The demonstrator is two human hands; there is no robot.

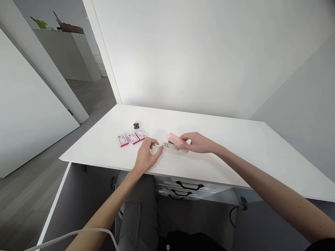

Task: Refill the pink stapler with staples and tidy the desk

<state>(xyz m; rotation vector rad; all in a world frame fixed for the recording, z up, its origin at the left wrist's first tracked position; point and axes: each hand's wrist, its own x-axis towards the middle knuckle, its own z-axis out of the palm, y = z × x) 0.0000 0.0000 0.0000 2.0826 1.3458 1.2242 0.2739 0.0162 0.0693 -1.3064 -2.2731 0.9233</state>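
A pink stapler [176, 140] lies on the white table [235, 146], its top arm lifted open. My right hand [200, 143] grips its rear end. My left hand [148, 155] sits just left of the stapler's front, fingers curled with thumb and forefinger pinched near the metal tip [166, 145]; whether it holds anything there I cannot make out. Three small red-and-white boxes [132, 138] lie in a row to the left of my left hand.
A small black object [136, 126] sits behind the boxes. Drawers with black handles [187, 185] show under the table's front edge. A white cable [78, 233] crosses the lower left. A doorway opens at the far left.
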